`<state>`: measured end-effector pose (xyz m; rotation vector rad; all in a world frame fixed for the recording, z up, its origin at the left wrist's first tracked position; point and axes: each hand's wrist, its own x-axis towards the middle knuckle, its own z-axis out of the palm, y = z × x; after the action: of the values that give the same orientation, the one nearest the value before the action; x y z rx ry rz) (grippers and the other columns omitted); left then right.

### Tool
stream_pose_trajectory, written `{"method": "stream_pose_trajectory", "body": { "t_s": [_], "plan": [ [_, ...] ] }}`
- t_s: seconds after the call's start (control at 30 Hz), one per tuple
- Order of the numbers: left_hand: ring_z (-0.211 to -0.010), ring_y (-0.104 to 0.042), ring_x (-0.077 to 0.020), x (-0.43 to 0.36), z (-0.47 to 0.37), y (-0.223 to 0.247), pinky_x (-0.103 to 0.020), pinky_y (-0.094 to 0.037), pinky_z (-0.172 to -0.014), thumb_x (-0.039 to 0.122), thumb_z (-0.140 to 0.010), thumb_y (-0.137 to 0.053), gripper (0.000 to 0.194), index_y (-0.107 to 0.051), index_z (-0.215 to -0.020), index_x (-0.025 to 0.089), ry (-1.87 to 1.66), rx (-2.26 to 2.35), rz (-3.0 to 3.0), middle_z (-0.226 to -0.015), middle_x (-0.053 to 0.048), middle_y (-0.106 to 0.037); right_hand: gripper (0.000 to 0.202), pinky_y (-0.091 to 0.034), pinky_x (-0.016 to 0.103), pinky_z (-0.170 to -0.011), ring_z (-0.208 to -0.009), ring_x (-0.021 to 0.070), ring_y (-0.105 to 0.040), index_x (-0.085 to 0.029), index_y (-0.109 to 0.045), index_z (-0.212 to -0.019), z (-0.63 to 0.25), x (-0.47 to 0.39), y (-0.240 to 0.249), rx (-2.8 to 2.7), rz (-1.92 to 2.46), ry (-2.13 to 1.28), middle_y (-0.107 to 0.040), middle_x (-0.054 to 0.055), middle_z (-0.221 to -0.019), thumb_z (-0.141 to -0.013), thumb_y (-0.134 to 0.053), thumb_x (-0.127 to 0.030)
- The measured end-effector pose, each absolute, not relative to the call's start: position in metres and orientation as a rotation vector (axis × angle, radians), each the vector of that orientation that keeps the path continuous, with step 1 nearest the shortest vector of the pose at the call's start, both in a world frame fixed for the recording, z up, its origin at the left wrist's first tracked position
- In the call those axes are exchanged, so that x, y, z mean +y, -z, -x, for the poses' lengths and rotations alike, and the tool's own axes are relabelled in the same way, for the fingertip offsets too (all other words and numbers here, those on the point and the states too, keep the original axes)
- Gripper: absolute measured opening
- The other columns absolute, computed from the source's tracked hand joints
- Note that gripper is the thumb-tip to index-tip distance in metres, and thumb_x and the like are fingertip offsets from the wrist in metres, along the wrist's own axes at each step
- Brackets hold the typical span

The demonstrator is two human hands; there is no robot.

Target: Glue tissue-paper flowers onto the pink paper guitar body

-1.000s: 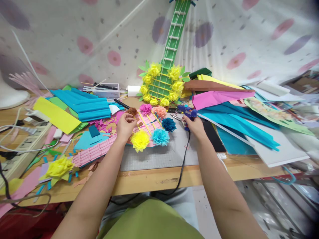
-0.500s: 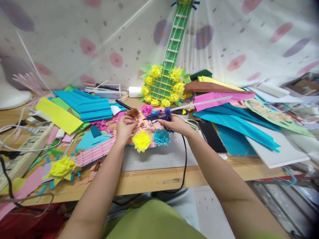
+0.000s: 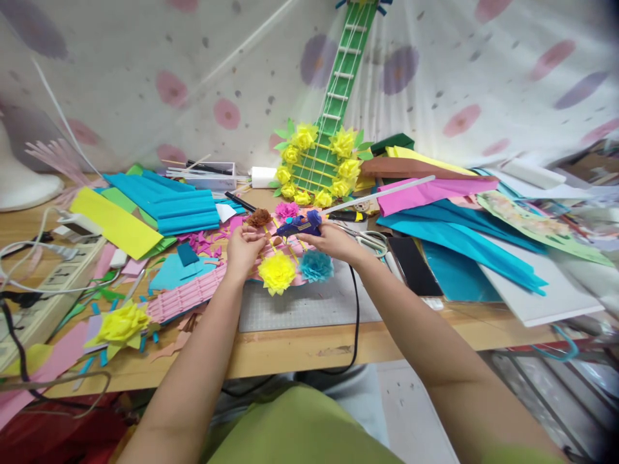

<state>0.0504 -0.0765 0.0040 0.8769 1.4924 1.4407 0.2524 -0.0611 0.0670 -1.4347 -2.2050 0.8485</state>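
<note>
In my right hand is a blue hot glue gun, its nozzle aimed left and a long pale glue stick poking out behind. My left hand is closed in a pinch over a pink paper guitar; what the fingers grip is hidden. Close to its fingertips, below the nozzle, is a small brown piece. On the guitar's body sit paper flowers: brown, magenta, yellow and blue. A bigger yellow flower is at the neck's end.
A green paper guitar ringed with yellow flowers leans at the back. Blue crepe paper and scraps lie left, beside a power strip. Scissors, a phone and more coloured paper lie right. The gun's black cord hangs over the edge.
The glue gun and my right hand have moved a little left, bringing the nozzle nearer my left fingertips. My left hand stays pinched in nearly the same place.
</note>
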Motion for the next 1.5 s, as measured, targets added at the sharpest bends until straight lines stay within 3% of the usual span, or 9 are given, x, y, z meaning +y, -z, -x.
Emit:
{"method": "stream_pose_trajectory", "body": {
  "t_s": [0.23,0.57,0.87,1.17,1.5],
  "plan": [
    [-0.061,-0.065,-0.0154,-0.079,-0.052,-0.007,-0.027,-0.051,-0.057,0.013,-0.057,-0.069,0.036,-0.046,-0.084,0.019,-1.433,1.474,-0.842,-0.069,0.001,-0.064,0.036,-0.047,0.026,-0.074,-0.082,0.0176,-0.062,-0.018,-0.070,-0.097,-0.252,-0.060,-0.065,-2.200,1.444,-0.877,-0.069,0.005,-0.088,-0.083,-0.057,-0.048],
    [-0.061,-0.066,-0.0161,-0.081,-0.054,-0.009,-0.029,-0.052,-0.057,0.015,-0.054,-0.073,0.040,-0.047,-0.084,0.019,-1.422,1.446,-0.818,-0.070,0.001,-0.065,0.035,-0.042,0.024,-0.065,-0.067,0.0154,-0.055,-0.018,-0.067,-0.080,-0.248,-0.061,-0.072,-2.215,1.466,-0.821,-0.060,0.003,-0.066,-0.081,-0.055,-0.051],
    [-0.061,-0.066,-0.0168,-0.082,-0.053,-0.010,-0.027,-0.051,-0.054,0.016,-0.052,-0.072,0.040,-0.047,-0.083,0.019,-1.402,1.486,-0.870,-0.072,-0.001,-0.066,0.035,-0.042,0.026,-0.067,-0.069,0.0167,-0.056,-0.018,-0.066,-0.076,-0.245,-0.059,-0.072,-2.208,1.457,-0.805,-0.059,0.003,-0.065,-0.081,-0.055,-0.051],
    [-0.050,-0.059,-0.0119,-0.081,-0.042,-0.007,-0.020,-0.042,-0.041,0.023,-0.054,-0.071,0.036,-0.050,-0.082,0.019,-1.441,1.522,-0.954,-0.071,0.001,-0.064,0.045,-0.046,0.032,-0.075,-0.085,0.0227,-0.062,-0.016,-0.067,-0.094,-0.288,-0.051,-0.062,-1.852,1.536,-0.644,-0.068,0.009,-0.084,-0.077,-0.056,-0.057],
    [-0.066,-0.063,-0.0127,-0.080,-0.043,-0.020,-0.020,-0.047,-0.053,0.019,-0.055,-0.072,0.033,-0.050,-0.080,0.019,-1.603,1.477,-0.929,-0.071,0.000,-0.065,0.050,-0.045,0.039,-0.087,-0.105,0.0307,-0.062,-0.012,-0.065,-0.111,-0.345,-0.046,-0.010,-1.621,1.944,-0.318,-0.067,0.019,-0.108,-0.082,-0.055,-0.050]
  ]
}}
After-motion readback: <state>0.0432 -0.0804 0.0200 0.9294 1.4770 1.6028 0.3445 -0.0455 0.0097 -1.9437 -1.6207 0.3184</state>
